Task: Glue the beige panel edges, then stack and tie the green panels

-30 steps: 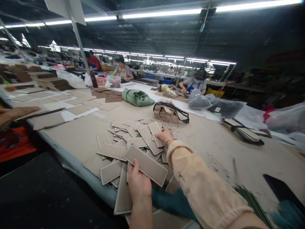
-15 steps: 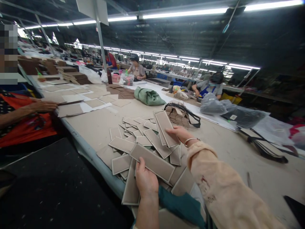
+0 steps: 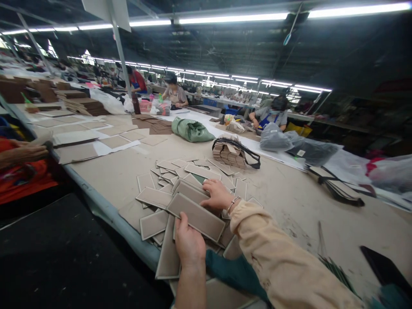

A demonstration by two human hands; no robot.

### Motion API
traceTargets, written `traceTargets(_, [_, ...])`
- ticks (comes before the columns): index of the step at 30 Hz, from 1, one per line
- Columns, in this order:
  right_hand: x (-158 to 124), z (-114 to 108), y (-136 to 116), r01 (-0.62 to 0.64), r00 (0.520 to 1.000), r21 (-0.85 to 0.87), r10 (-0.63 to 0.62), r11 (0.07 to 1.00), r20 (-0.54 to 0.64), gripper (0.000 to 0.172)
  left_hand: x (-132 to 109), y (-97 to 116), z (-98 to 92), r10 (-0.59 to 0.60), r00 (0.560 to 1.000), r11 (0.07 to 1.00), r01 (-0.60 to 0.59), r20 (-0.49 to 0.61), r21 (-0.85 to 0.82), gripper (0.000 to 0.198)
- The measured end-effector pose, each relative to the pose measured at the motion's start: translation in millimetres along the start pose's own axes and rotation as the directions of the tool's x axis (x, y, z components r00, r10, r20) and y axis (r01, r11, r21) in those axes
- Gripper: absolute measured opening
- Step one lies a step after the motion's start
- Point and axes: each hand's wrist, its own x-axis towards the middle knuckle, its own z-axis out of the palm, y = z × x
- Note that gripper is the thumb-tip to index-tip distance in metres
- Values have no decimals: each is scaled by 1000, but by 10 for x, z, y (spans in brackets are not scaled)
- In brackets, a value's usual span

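My left hand [image 3: 189, 242] grips a beige rectangular panel [image 3: 196, 216] with pale edging, its thumb on the top face. Just behind that piece, my right hand [image 3: 217, 195] has its thumb and fingers closed about the right end of another similar panel [image 3: 189, 192]. The hidden fingertips leave unclear how many pieces it holds. Beneath and around both hands lies a loose heap of such panels [image 3: 153, 197], overlapping at many angles. Dark teal cloth [image 3: 225, 268] shows below my hands.
A strapped bundle of brown pieces [image 3: 228, 154] and a green bag [image 3: 192, 129] lie beyond the heap. Flat sheets [image 3: 79, 151] are spread at left, near another person's hand [image 3: 24, 154]. A black strapped bundle [image 3: 336, 184] and a dark flat object [image 3: 384, 264] are at right.
My right hand has come down and left, bringing its raised panels close behind the one in my left hand. The view has shifted right, and my left hand keeps its panel.
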Motion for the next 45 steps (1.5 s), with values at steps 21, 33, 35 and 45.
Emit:
traceTargets(21, [-419, -33, 78, -5, 993, 212, -20, 977, 114, 28, -14, -16, 28, -31, 997, 999, 34, 65, -42, 26])
traceTargets(33, [-613, -302, -516, 110, 986, 423, -154, 899, 71, 41, -63, 11, 7, 9, 996, 995, 0, 90, -100, 25])
traceTargets(35, [-599, -401, -361, -28, 996, 496, -16, 868, 84, 48, -75, 75, 16, -84, 993, 981, 96, 77, -171, 20])
traceTargets(45, [-545, -17, 535, -575, 795, 239, 603, 782, -59, 88, -43, 171, -3, -175, 984, 935, 180, 44, -306, 26])
